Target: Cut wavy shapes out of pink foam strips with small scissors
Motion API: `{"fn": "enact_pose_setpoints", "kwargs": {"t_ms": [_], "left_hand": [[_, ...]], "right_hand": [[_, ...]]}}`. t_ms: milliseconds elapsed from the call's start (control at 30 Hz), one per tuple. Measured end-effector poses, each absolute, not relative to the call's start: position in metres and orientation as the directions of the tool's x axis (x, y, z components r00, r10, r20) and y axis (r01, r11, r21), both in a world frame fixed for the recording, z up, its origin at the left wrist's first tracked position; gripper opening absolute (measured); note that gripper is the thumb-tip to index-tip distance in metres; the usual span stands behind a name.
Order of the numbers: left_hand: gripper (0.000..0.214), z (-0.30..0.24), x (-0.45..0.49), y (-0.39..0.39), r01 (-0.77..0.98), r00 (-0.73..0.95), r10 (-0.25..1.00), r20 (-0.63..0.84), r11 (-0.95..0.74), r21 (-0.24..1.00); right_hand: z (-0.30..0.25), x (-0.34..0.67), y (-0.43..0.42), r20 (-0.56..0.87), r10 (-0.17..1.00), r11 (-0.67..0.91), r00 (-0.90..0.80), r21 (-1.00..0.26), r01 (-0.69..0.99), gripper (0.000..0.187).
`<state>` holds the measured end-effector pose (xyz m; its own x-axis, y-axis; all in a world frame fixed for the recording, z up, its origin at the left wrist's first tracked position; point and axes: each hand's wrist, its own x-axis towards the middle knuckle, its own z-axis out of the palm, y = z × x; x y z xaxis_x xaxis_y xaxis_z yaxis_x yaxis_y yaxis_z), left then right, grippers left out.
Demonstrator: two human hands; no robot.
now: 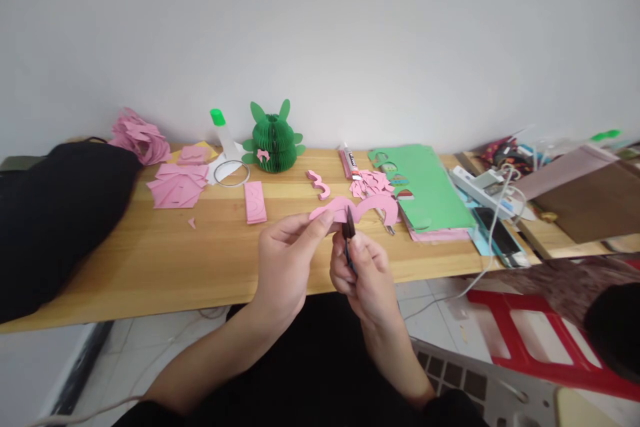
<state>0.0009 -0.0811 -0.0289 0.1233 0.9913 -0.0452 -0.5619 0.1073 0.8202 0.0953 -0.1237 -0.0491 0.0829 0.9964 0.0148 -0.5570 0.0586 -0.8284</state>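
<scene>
Between the thumb and fingers of my left hand (290, 250) is the left end of a pink paper piece (377, 203) with a wavy, scalloped outline. My right hand (364, 270) is closed around small dark scissors (349, 233), and their blades point away from me against the middle of the paper. Just beyond lie a pink curvy cutout (319, 184) and a heap of pink paper scraps (371, 183). A folded pink paper strip (255, 202) with drawn curves rests left of my hands. The scissors' handles are mostly hidden in my fingers.
A green honeycomb paper figure (273, 143), a glue stick (225, 133) and a metal ring (231, 173) stand or lie at the back. Pink sheets (179, 185) are on the left, near a black bag (70, 220). Green paper (430, 187), a power strip (483, 190) and a phone (500, 237) lie right.
</scene>
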Motion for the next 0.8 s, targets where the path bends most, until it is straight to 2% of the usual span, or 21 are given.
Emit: {"fn": "enact_pose_setpoints", "kwargs": {"t_ms": [433,800], "left_hand": [[0.007,-0.0266,-0.0003,-0.0825,-0.539,0.121,0.993,0.003,0.064,0.84],[0.005,-0.024,-0.0008,-0.0821,-0.532,0.096,0.995,-0.018,0.067,0.844]], "right_hand": [[-0.0469,0.0956,-0.1259,0.019,0.998,0.05,0.064,-0.835,-0.548,0.037],[-0.0474,0.0967,-0.1256,0.016,0.998,0.044,0.055,-0.834,-0.549,0.037]]}}
